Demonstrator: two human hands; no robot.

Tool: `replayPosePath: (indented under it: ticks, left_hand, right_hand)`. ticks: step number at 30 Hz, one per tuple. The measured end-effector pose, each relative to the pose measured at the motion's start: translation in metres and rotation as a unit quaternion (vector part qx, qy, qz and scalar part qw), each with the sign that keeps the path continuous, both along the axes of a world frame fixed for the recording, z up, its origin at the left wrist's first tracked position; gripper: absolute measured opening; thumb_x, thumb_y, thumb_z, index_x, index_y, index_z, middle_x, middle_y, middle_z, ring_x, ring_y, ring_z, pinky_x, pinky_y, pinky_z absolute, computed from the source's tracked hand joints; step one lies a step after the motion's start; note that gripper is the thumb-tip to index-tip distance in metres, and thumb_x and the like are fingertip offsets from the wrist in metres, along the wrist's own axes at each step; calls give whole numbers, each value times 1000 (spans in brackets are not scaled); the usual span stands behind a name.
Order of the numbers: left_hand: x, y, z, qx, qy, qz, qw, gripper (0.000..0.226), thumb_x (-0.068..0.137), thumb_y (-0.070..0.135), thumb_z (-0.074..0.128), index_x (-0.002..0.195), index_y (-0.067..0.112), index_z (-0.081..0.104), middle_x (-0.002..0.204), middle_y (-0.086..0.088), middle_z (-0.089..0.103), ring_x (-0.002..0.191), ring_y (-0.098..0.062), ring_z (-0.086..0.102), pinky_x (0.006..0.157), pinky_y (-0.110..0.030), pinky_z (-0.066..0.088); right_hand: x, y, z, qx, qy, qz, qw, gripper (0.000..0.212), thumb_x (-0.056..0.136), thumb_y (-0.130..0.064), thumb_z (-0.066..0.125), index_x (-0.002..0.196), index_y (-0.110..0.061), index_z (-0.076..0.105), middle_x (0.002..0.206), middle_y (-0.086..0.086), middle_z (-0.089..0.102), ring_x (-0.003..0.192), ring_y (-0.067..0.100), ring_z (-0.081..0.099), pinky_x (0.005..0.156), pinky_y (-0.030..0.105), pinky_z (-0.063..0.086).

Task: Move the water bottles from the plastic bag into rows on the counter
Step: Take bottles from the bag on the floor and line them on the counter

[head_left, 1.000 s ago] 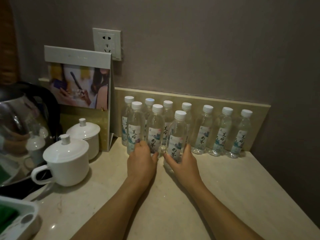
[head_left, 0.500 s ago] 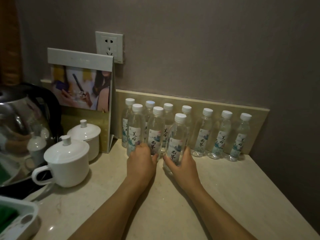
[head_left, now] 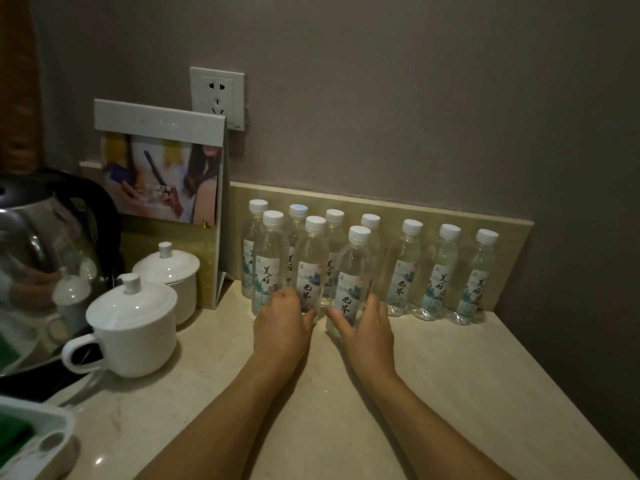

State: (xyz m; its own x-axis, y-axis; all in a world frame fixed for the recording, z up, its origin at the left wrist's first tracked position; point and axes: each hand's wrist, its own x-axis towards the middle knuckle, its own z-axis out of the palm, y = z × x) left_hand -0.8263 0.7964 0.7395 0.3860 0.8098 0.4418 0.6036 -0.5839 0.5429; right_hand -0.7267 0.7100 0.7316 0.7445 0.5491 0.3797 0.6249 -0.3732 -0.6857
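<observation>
- The right hand (head_left: pixel 369 332) curls round the base of the front-row water bottle (head_left: pixel 351 287); its grip is closed on it, thumb in front.
- The left hand (head_left: pixel 282 325) rests bent fingers against the two front bottles (head_left: pixel 270 265) beside that grip; whether it clasps one is unclear.
- Beyond the grip, the back row (head_left: pixel 412 268) lines the wall on the surface (head_left: pixel 450 393).
- Since a second ago, both hands have hardly shifted; likely squaring the second row.
- No plastic bag shows.

Three bottles (head_left: pixel 311 265) stand before seven (head_left: pixel 446 271), right of the cups (head_left: pixel 135 327).
</observation>
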Motion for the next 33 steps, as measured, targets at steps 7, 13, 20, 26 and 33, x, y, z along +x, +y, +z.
replayPosePath:
  ticks: [7,13,20,26,33]
  left_hand:
    - [0,2,-2,1,3,-7,1000,34,90,41,64,114,18,58,110,0,64,99,-17,63,82,-31,55]
    - [0,1,-1,8,12,-5,1000,34,91,43,62,114,18,58,110,0,64,98,-17,63,80,-30,54]
    - [0,2,-2,8,10,-6,1000,34,91,43,63,114,18,58,109,0,65,97,-18,63,81,-32,55]
    - [1,0,-1,2,2,-2,1000,31,91,40,63,112,18,59,106,0,66,95,-18,63,77,-29,51]
    - [3,-3,0,-10,4,15,1000,32,91,41,63,111,17,56,104,-2,66,96,-21,64,80,-36,56]
  right_hand:
    - [0,6,4,4,33,-6,999,56,82,-54,67,116,-18,41,121,4,57,108,23,58,84,38,53]
    - [1,17,3,6,9,-19,1000,58,85,-54,64,120,-13,43,120,7,52,108,24,55,83,36,50]
    - [2,18,3,9,11,-27,1000,56,87,-52,63,124,-13,44,122,5,52,111,23,53,80,29,43]
    - [1,18,3,12,9,-35,999,61,88,-51,62,130,-13,42,127,5,51,115,23,53,86,34,48]
    - [0,14,4,12,13,-20,1000,64,87,-53,63,131,-12,42,128,6,50,117,24,53,86,33,46]
